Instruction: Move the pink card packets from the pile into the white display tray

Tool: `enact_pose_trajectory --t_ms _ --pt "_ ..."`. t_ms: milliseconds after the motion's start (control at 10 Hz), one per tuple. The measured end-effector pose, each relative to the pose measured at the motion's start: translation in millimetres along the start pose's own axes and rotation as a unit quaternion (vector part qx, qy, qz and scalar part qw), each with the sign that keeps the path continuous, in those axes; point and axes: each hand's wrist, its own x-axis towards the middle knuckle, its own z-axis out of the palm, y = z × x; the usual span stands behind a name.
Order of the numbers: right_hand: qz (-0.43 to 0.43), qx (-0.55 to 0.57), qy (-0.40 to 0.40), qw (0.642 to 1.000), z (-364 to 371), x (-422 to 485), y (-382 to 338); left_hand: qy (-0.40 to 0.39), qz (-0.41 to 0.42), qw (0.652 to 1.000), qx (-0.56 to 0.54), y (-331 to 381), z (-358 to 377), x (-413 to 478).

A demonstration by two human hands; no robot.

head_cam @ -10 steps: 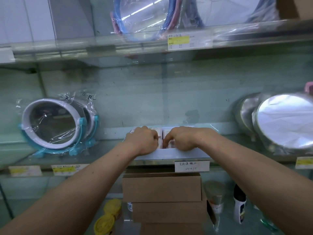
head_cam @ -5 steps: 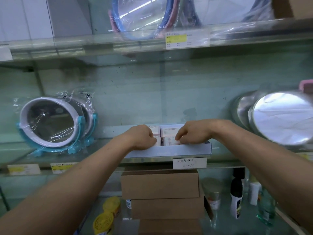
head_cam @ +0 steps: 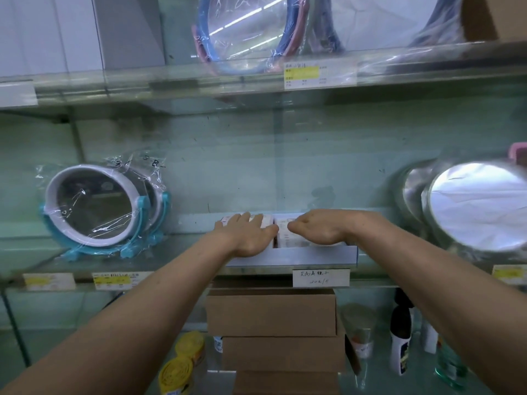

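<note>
My left hand (head_cam: 247, 235) lies flat and wide, fingers straight and together, palm down on the left row of pink card packets (head_cam: 289, 240). The packets stand in two rows side by side inside the white display tray (head_cam: 313, 256), with a narrow dark gap between the rows. My thumb reaches right up to that gap.

My right hand (head_cam: 320, 229) arches over the right row, wrist raised, thumb pointing left toward my other hand. Its fingers dip down behind the back of the hand, so I cannot tell whether they pinch a packet or only rest on the tops. The two hands are near each other but do not touch.

The tray sits at the front edge of a glass shelf (head_cam: 185, 252), just above a handwritten label (head_cam: 320, 277) on the shelf's lip. To the left on the same shelf stands a round mirror on a blue stand (head_cam: 91, 206), wrapped in clear plastic. To the right a silver round mirror (head_cam: 479, 208) leans, well apart from the tray.

Below the shelf, brown cardboard boxes (head_cam: 271, 312) are stacked directly under the tray. Yellow rolls (head_cam: 182, 363) lie to their left and a dark bottle (head_cam: 400, 337) stands to their right. On the shelf above, more plastic-wrapped mirrors (head_cam: 242, 32) stand behind a yellow price tag (head_cam: 305, 74).
</note>
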Motion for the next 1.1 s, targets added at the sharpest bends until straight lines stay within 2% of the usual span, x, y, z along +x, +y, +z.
enact_pose_trajectory --t_ms 200,500,600,900,1000,1100 --pt "0.039 -0.037 -0.01 0.999 13.3 33.6 12.6 -0.07 0.004 0.997 -0.023 1.7 1.4 14.2" --pt "0.035 -0.053 -0.003 0.998 17.6 36.5 11.1 -0.043 0.0 0.999 0.014 7.5 -0.2 14.3" --pt "0.03 -0.042 0.003 0.999 13.7 31.9 9.8 -0.06 -0.021 0.998 -0.007 7.9 -3.8 13.9" --pt "-0.038 -0.021 0.072 0.996 7.5 -12.4 11.9 0.052 0.033 0.998 -0.006 -17.8 -5.7 -16.5" --pt "-0.037 -0.016 0.091 0.995 9.1 -37.7 9.1 0.096 0.07 0.992 -0.039 -21.6 -7.2 -46.8" --pt "-0.067 -0.002 0.131 0.989 16.5 -77.1 12.4 0.146 0.141 0.976 -0.076 -36.0 2.1 -97.0"
